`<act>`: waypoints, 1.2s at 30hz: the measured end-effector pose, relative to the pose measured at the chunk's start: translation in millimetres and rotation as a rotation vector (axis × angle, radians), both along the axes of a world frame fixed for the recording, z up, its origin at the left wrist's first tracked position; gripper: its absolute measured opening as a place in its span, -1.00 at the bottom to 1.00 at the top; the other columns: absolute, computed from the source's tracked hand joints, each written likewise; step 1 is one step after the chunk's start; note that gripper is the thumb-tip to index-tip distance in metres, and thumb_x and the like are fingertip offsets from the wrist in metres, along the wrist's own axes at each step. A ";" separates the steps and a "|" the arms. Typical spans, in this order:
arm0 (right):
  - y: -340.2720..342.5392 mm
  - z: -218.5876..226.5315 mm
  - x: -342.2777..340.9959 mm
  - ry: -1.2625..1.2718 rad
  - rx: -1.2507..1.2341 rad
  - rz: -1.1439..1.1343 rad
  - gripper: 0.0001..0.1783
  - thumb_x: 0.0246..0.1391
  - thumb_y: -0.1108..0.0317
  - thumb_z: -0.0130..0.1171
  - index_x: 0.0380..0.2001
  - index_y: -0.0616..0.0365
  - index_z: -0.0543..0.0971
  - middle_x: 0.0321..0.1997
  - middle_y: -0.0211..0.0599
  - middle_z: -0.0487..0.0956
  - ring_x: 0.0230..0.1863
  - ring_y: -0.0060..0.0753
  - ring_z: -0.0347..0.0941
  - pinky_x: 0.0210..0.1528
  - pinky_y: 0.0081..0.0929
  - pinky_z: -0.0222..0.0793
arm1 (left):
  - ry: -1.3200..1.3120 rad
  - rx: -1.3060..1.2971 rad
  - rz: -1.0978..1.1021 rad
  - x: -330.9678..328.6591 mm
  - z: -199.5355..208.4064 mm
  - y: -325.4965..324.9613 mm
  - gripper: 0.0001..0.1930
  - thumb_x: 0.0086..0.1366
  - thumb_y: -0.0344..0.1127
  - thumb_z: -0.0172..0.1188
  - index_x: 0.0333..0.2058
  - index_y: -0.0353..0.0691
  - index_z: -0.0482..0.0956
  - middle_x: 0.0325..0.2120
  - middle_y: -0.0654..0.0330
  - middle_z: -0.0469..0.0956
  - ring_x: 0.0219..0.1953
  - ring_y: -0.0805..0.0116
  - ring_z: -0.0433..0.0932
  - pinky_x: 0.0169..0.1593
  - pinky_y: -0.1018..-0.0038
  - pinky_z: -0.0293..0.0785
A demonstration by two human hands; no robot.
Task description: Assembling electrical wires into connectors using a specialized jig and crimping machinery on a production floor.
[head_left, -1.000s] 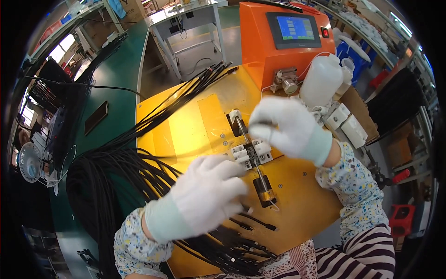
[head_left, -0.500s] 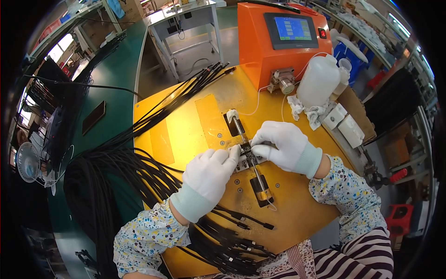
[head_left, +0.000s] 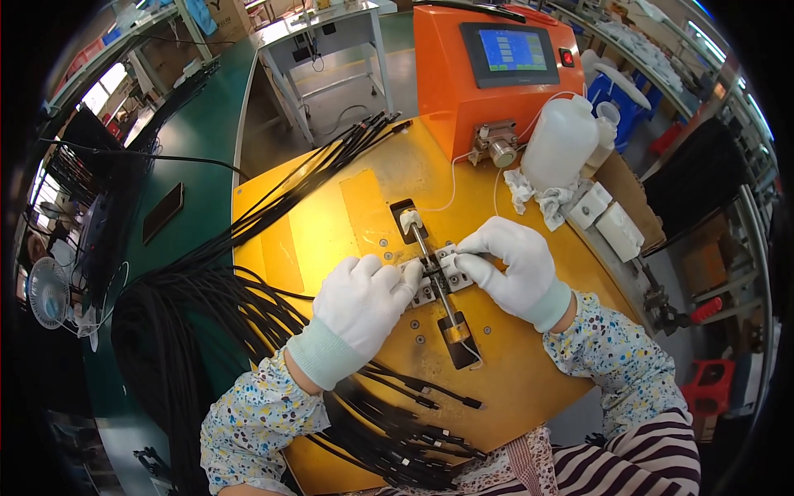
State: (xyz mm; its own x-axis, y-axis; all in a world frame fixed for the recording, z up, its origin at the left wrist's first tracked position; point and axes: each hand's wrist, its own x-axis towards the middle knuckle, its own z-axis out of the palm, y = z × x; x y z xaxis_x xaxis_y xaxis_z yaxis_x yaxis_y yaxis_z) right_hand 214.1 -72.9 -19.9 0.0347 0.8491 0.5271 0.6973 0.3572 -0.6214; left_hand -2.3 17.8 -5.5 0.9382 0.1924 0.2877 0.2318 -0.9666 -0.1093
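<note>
Fixture (head_left: 441, 289) slants, upper left to lower right.

A metal fixture (head_left: 427, 295) sits near the middle of a yellow board (head_left: 529, 364), well in from its edges. Its slim silver rod (head_left: 447, 303) runs toward the near edge, slanting right, with a whitish tip (head_left: 409, 218) at the far end and a brass-coloured collar (head_left: 456, 332) at the near end. Pale blocks (head_left: 453, 269) flank the rod; a thin dark piece (head_left: 433, 269), indistinct, lies between them.

Bright overall: glare whitens the yellow desk (head_left: 318, 236) toward ten o'clock, a tube lamp (head_left: 709, 42) glows at two, and fisheye curvature bends edges into black corners.
</note>
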 end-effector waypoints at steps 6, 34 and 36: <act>3.8 -4.6 1.4 0.003 0.025 0.021 -0.94 -0.05 0.50 0.25 -0.44 0.20 0.60 -0.50 -0.26 0.50 -0.48 -0.31 0.47 -0.42 -0.46 0.36 | -0.025 0.006 0.000 -1.4 -7.8 0.8 -0.59 0.06 -0.37 0.10 -0.05 -0.23 0.52 -0.51 0.31 0.38 -0.41 0.34 0.40 -0.34 0.44 0.36; 5.3 -10.0 8.6 -0.028 0.195 0.009 -0.95 -0.07 0.41 0.25 -0.49 0.10 0.58 -0.52 -0.26 0.51 -0.45 -0.19 0.47 -0.38 -0.31 0.37 | 0.173 -0.628 -0.170 -9.6 60.3 -3.7 -0.78 0.02 -0.35 0.28 -0.30 -0.19 0.56 -0.32 0.12 0.53 -0.21 0.09 0.50 -0.11 0.28 0.43; 0.3 -13.2 12.3 -0.029 0.234 -0.029 -0.94 -0.07 0.38 0.26 -0.49 0.08 0.57 -0.51 -0.27 0.51 -0.44 -0.19 0.47 -0.38 -0.30 0.37 | -0.002 -0.643 0.045 11.7 60.6 4.9 -0.73 0.04 -0.38 0.29 -0.23 -0.23 0.58 -0.23 0.07 0.56 -0.12 0.06 0.51 -0.03 0.27 0.44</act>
